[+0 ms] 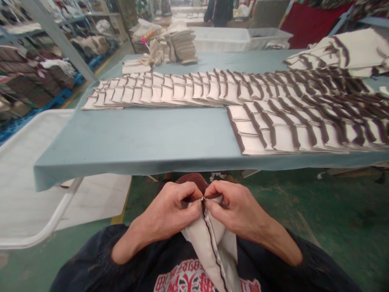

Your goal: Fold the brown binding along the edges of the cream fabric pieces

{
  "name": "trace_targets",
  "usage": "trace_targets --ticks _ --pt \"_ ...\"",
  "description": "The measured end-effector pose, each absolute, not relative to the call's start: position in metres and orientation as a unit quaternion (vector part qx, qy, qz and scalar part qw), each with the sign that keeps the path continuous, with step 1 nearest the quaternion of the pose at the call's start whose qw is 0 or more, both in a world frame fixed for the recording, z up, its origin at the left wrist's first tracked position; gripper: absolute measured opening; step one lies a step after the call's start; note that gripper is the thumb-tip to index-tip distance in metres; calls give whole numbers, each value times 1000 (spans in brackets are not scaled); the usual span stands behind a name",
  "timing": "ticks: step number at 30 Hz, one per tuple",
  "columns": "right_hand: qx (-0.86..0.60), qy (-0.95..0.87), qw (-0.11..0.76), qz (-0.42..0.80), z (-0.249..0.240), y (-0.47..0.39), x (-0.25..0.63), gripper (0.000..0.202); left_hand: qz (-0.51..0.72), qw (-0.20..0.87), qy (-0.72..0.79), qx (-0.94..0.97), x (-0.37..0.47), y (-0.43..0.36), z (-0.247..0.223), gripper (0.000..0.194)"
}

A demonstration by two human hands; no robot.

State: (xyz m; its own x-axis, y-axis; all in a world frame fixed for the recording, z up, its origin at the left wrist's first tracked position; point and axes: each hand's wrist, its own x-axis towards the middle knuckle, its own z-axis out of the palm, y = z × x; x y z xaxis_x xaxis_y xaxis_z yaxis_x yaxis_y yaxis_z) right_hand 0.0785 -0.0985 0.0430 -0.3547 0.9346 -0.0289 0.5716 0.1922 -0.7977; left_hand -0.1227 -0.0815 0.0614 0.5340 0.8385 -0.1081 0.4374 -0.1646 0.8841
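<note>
A cream cloth piece [202,235] with a dark brown trim line hangs down in front of my chest. My left hand [174,205] pinches its top edge between thumb and forefinger. On the other side of the dark seam, my right hand [234,202] pinches the same edge, the fingertips of both hands nearly touching. A small pale bit shows between the fingertips, too small to make out. Beyond my hands, overlapping rows of cream pieces with dark edging [282,136] lie on the blue-green covered table [152,138].
Stacked cream cloths [184,44] stand at the table's back left, and a loose cloth heap [358,48] at its back right. Behind are white bins [221,38] and a person [221,12]. A white-framed cart [33,239] is at the left.
</note>
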Motion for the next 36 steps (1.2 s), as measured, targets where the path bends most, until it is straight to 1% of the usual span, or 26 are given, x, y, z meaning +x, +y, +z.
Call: trace_targets --ticks 3,6,10,13,17,23,28,32,36 --pt "-532 -678 238 447 34 -96 74 7 236 525 451 683 -121 -82 51 10" --pt "-525 -624 241 527 19 -94 69 11 242 603 461 604 -123 -82 35 15" --pt "-510 -601 252 561 7 -93 67 12 217 658 474 543 -132 -81 22 29" --pt "-501 -596 255 573 7 -92 66 14 189 670 459 552 -138 -79 24 35" --pt "-504 -597 255 569 11 -93 66 13 161 666 436 583 -144 -75 31 34" --pt "-509 -616 245 548 13 -96 66 12 141 593 408 680 -145 -67 41 19" --pt "-502 -645 239 524 17 -93 66 10 102 541 375 746 -144 -54 53 11" --pt "-481 -677 238 505 24 -86 70 9 76 521 359 770 -142 -45 61 13" --pt "-465 -711 223 478 38 -73 80 9 100 521 347 774 -136 -42 62 15"
